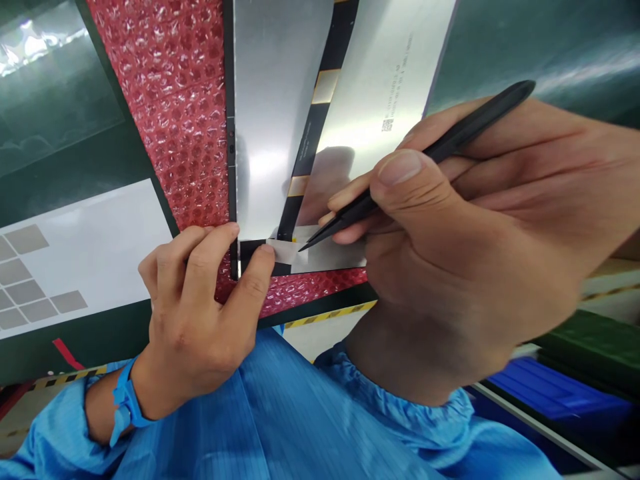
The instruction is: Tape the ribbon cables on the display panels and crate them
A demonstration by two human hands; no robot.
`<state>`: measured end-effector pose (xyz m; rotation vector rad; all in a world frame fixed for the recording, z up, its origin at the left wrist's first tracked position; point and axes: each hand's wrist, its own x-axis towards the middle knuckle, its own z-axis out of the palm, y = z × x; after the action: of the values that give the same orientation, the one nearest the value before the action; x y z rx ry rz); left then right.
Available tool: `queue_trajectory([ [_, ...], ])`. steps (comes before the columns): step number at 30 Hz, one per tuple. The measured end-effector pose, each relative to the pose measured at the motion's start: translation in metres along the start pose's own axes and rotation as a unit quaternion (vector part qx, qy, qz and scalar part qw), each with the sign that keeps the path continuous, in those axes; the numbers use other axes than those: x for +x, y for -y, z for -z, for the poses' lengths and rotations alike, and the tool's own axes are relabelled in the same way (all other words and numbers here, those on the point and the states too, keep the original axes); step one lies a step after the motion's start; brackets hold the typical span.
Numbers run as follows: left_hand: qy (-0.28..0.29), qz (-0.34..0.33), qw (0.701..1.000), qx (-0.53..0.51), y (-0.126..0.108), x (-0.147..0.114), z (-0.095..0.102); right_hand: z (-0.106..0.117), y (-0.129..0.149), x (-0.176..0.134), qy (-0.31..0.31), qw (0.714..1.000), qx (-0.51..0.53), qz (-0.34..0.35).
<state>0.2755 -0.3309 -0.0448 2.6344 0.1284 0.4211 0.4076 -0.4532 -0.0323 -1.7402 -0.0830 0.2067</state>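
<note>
My right hand (pixel 465 253) is nearest, its thumb and fingers closed around a slim black tool (pixel 450 139) that slants down to a fine point. That point meets a small pale strip (pixel 285 252) at the lower edge of the silver panel (pixel 275 100); whether it presses or only hovers, I cannot tell. My left hand (pixel 203 300), with a blue wristband (pixel 127 397) behind it, grips nothing: the thumb rests on the strip's left end, and the other fingers curl loosely apart from it, one fingertip at the panel's dark side edge. The panel lies under both hands, a black band (pixel 307 140) with golden sections running up its length. Beneath it is red bubble wrap (pixel 165 80), spread over the dark green table (pixel 75 180). To the left, a white sheet (pixel 115 240) carries grey squares (pixel 27 238).
</note>
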Motion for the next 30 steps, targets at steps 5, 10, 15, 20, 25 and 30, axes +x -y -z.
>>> queue_trajectory([
  [5, -0.002, -0.001, 1.000, 0.005, 0.000, 0.000, 0.000, 0.000, -0.001, -0.001, -0.018, 0.999, -0.033, 0.000],
  [10, 0.007, 0.002, 1.000, 0.016, 0.000, 0.001, 0.001, 0.001, -0.003, -0.001, -0.032, 0.997, -0.069, 0.014],
  [15, 0.009, -0.002, 1.000, 0.010, 0.000, 0.002, 0.003, 0.001, -0.003, -0.002, -0.033, 0.997, -0.064, 0.001],
  [20, 0.022, -0.008, 1.000, 0.019, 0.001, 0.001, 0.003, 0.002, -0.002, -0.003, -0.062, 0.990, -0.121, 0.031],
  [25, 0.012, -0.006, 0.999, 0.050, -0.002, -0.001, 0.000, 0.003, -0.016, 0.001, -0.112, 0.993, -0.006, 0.044],
  [30, 0.079, -0.034, 0.990, 0.114, -0.012, 0.002, -0.002, 0.001, -0.028, 0.004, -0.142, 0.987, 0.039, 0.060],
])
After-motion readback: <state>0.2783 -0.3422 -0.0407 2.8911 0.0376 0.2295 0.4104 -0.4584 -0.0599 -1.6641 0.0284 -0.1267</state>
